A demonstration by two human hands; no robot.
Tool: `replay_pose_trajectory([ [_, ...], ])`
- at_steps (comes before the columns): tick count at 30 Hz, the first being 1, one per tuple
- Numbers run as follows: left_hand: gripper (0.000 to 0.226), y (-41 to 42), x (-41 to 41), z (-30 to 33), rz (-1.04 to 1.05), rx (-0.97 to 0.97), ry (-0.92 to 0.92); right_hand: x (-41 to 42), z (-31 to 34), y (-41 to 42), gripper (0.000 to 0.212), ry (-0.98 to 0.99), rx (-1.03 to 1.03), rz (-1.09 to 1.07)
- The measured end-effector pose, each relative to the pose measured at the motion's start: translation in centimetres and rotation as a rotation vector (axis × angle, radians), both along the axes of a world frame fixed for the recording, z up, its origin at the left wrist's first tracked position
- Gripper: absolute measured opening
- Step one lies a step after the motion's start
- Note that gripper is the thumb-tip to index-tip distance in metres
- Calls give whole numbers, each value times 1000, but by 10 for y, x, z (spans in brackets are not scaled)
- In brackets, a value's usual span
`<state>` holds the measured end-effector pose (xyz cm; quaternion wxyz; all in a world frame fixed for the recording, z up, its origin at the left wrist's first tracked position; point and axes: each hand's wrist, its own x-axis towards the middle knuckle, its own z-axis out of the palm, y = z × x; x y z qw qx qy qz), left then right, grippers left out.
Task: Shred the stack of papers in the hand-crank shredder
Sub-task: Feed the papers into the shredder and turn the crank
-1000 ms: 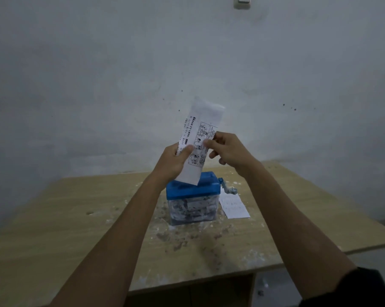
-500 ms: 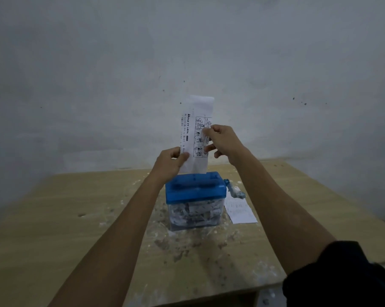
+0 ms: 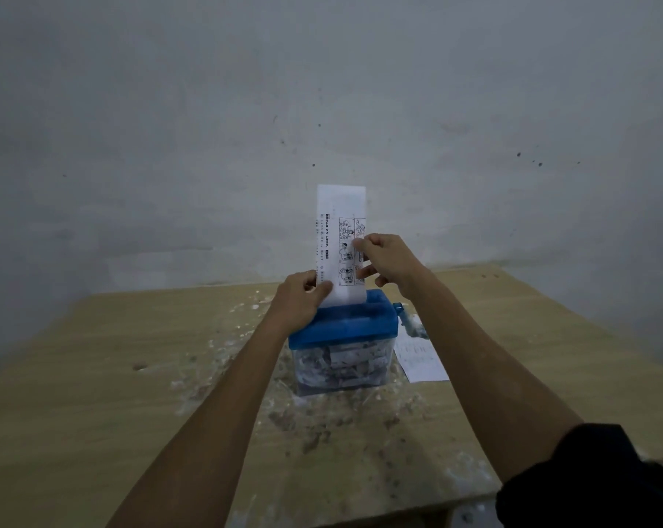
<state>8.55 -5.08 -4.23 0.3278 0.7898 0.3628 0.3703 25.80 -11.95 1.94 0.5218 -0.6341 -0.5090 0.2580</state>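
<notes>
Above the blue lid of the shredder, the fingers (image 3: pixel 364 270) of the right hand (image 3: pixel 389 262) pinch the right edge of a tall, narrow white sheet of printed paper (image 3: pixel 341 238), thumb on the near face and the other fingers curled behind it. Lower down, the thumb and fingers of the left hand (image 3: pixel 301 299) pinch the sheet's left edge close to its bottom corner, the knuckles turned toward the camera. The sheet stands upright, its lower end meeting the top of the small hand-crank shredder with a blue plastic lid and clear bin (image 3: pixel 343 342); whether the edge has entered the slot cannot be told. Both forearms reach forward from the bottom of the view, the left bare, the right coming out of a dark sleeve (image 3: pixel 589 478), and they converge over the shredder. The clear bin is packed with shredded paper strips. At the lid's right end sits the pale blue crank handle (image 3: pixel 411 323), with neither hand on it. Just beside the bin, on its right, a flat white sheet of paper (image 3: pixel 423 362) lies on the light wooden desk (image 3: pixel 93 413). Scraps and dust (image 3: pixel 322 421) are scattered on the desk around the bin. Behind the desk rises a grey, marked wall (image 3: pixel 169 127).
</notes>
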Motion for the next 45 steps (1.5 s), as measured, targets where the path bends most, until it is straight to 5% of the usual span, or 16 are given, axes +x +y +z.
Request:
replay_pose_trajectory([
  [10, 29, -16, 2, -14, 65, 130, 65, 39, -94, -80, 41, -939, 146, -312],
  [15, 30, -15, 3, -17, 100, 177, 128, 44, -120, -93, 40, -1099, 119, -350],
  [19, 31, -14, 2, -17, 71, 214, 138, 48, -108, -80, 62, -1107, 119, -364],
  [21, 29, -12, 2, -16, 56, 215, 135, 49, -86, -72, 45, -1173, -8, -368],
  [24, 34, -10, 2, -18, 36, 204, 114, 56, -58, -53, 23, -1011, -128, -305],
  [30, 34, -7, 2, -19, 16, 206, 51, 69, -14, -8, 50, -671, -389, -34],
  [36, 47, -9, 3, -20, 11, 195, 34, 76, -35, 13, 56, -609, -215, -233],
  [41, 53, -12, -1, -17, -6, 170, 44, 67, -41, 26, 54, -396, -150, -190],
  [45, 75, -12, -4, -17, -42, 149, 84, 72, -79, 38, 40, -316, -361, -125],
])
